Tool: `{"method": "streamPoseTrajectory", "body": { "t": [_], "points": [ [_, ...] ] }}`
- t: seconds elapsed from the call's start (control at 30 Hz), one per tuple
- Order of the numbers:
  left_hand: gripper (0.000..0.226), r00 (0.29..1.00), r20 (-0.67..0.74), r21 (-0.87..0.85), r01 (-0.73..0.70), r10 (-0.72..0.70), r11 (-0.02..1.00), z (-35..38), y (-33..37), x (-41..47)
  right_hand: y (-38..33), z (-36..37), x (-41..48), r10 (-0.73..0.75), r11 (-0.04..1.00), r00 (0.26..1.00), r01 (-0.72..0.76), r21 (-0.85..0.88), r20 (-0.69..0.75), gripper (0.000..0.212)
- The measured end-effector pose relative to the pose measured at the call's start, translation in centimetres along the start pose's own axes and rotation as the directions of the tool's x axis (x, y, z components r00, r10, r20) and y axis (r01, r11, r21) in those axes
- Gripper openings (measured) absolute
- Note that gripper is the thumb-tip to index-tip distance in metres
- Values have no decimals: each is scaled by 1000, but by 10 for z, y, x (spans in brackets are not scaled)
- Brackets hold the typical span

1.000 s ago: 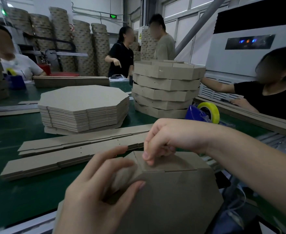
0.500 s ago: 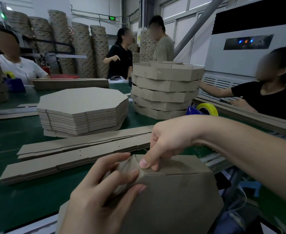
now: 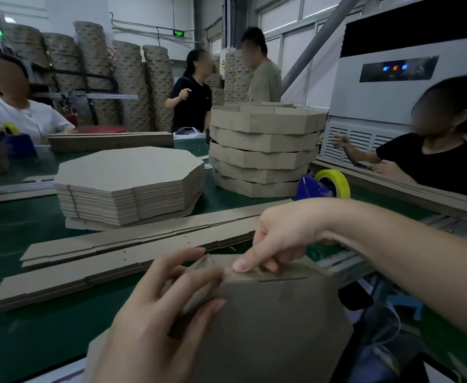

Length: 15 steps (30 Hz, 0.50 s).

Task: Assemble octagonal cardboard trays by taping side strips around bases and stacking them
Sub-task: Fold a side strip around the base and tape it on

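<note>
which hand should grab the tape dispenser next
Right, probably: the tape dispenser sits just beyond the right hand, while the left hand grips a corner of the tray and can steady it.

The tray in progress [image 3: 268, 327] is tilted up at the near edge of the green belt. Its plain brown base faces the wearer, and a side strip is folded along its top rim. Flat side strips [image 3: 121, 261] lie in two long bundles across the belt. Behind them sits a stack of flat octagonal bases [image 3: 127, 175]. To its right, several finished trays [image 3: 262, 150] are stacked, each slightly rotated against the next. A blue tape dispenser [image 3: 326, 185] with a yellowish roll stands just beside that stack.
</note>
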<state>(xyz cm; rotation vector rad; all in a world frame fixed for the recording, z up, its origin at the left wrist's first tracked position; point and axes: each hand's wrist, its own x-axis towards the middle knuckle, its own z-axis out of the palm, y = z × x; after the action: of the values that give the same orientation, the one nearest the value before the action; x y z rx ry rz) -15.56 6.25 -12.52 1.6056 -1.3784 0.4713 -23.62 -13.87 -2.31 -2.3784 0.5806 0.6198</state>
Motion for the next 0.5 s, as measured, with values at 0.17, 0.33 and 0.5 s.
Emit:
{"method": "streamPoseTrajectory", "body": {
  "t": [0.17,0.33,0.5],
  "points": [
    [30,992,126,161,-52,32,986,-4,5,3,47,-14,-6,-20,981,960,72,178,-278,37],
    [32,980,199,204,-38,-4,978,-6,10,6,153,-49,3,311,950,287,-75,303,-906,28],
    [30,982,189,223,-35,-8,974,-3,13,8,235,-41,11,529,849,299,-194,492,-794,43]
  ]
}}
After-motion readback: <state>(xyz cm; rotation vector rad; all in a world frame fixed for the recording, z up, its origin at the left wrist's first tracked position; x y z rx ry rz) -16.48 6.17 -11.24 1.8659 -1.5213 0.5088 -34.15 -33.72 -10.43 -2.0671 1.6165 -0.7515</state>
